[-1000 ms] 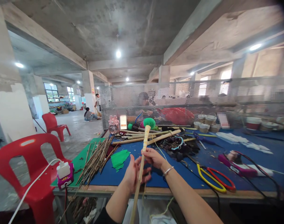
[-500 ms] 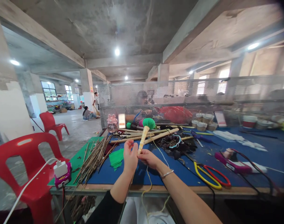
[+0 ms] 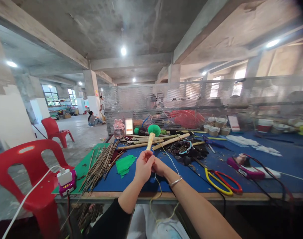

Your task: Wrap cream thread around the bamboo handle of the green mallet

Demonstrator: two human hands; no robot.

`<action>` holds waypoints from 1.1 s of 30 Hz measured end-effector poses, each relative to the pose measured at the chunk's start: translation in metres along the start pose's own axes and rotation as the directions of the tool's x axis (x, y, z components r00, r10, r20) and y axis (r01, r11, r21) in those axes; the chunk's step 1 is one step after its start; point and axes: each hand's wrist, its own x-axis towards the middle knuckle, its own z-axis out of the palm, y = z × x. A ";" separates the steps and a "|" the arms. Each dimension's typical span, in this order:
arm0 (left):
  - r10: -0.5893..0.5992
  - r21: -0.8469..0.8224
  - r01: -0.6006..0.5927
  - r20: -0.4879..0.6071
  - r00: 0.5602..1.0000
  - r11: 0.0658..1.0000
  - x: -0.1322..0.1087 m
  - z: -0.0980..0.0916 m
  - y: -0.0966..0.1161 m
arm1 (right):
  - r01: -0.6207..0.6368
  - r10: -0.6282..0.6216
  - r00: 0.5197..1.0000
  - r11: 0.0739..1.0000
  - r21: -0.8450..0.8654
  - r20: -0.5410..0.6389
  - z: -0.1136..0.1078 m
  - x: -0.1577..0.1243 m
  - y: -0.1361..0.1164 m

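Perforated metal screening [image 3: 131, 99] runs along the far edge of a blue-covered desk [image 3: 108, 186], with thin twigs [image 3: 99, 167] spread toward its left end and a green scrap [image 3: 125, 165] beside them. Raised over the middle of the desk, a yellow-wrapped stick [image 3: 150, 142] points its green head [image 3: 154, 130] at the far edge, its long axis running away from the front edge and leaning slightly right. Left hand [image 3: 144, 166] has fingers curled closed around the stick's near part; right hand [image 3: 159, 166] meets it there, its fingers partly hidden, so its grip cannot be told.
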 end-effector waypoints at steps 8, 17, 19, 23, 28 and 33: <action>0.060 0.547 0.003 -0.097 0.993 0.837 -0.010 -0.034 -0.010 | -0.032 0.034 0.999 0.997 0.064 -0.025 -0.001 0.001 -0.009; -0.340 0.183 0.334 0.000 0.940 0.924 -0.014 -0.030 -0.016 | -0.026 0.033 0.998 0.991 0.128 -0.052 -0.003 -0.002 -0.013; -0.435 0.000 0.436 0.057 0.899 0.900 -0.016 -0.028 -0.017 | -0.041 0.045 0.999 0.984 0.172 -0.023 -0.001 -0.003 -0.015; -0.444 -0.060 0.445 0.028 0.895 0.893 -0.019 -0.026 -0.019 | -0.054 0.054 0.999 0.982 0.181 0.003 0.002 -0.004 -0.015; -0.279 0.038 0.282 -0.067 0.958 0.959 -0.021 -0.025 -0.021 | -0.029 0.027 1.000 0.977 0.213 0.012 0.000 -0.003 -0.013; -0.284 -0.050 0.281 -0.046 0.958 0.958 -0.025 -0.027 -0.017 | -0.051 0.016 0.985 0.979 0.197 0.172 -0.007 -0.008 -0.016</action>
